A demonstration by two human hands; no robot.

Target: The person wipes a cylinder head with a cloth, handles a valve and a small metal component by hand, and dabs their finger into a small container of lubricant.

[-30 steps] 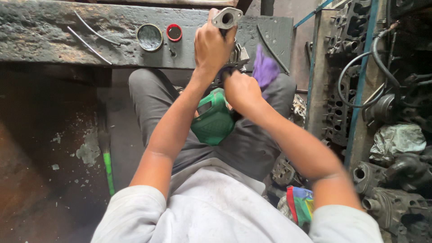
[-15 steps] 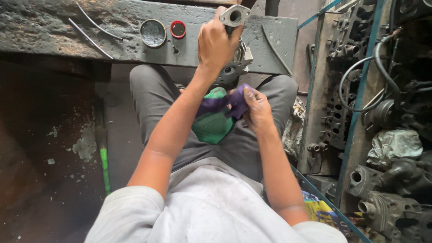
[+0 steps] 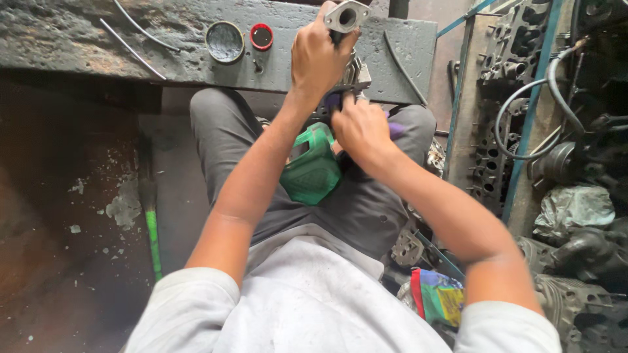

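Observation:
My left hand (image 3: 318, 60) grips a grey metal engine part (image 3: 347, 16) with a round flanged opening, holding it upright at the edge of a worn metal bench (image 3: 78, 39). My right hand (image 3: 358, 127) is closed on a purple cloth (image 3: 394, 129) and presses it against the lower side of the part. A green plastic can (image 3: 313, 167) rests in my lap between my arms.
A round metal lid (image 3: 225, 41), a red cap (image 3: 261, 36) and bent wires (image 3: 140, 29) lie on the bench. Cylinder heads, hoses and engine parts (image 3: 556, 150) crowd the right side. A green-handled tool (image 3: 154, 242) lies on the dirty floor at left. A colourful packet (image 3: 438, 297) sits by my right hip.
My right hand brought the purple cloth from beside the part down past my lap and now presses it against the part's lower side. My left hand kept its grip.

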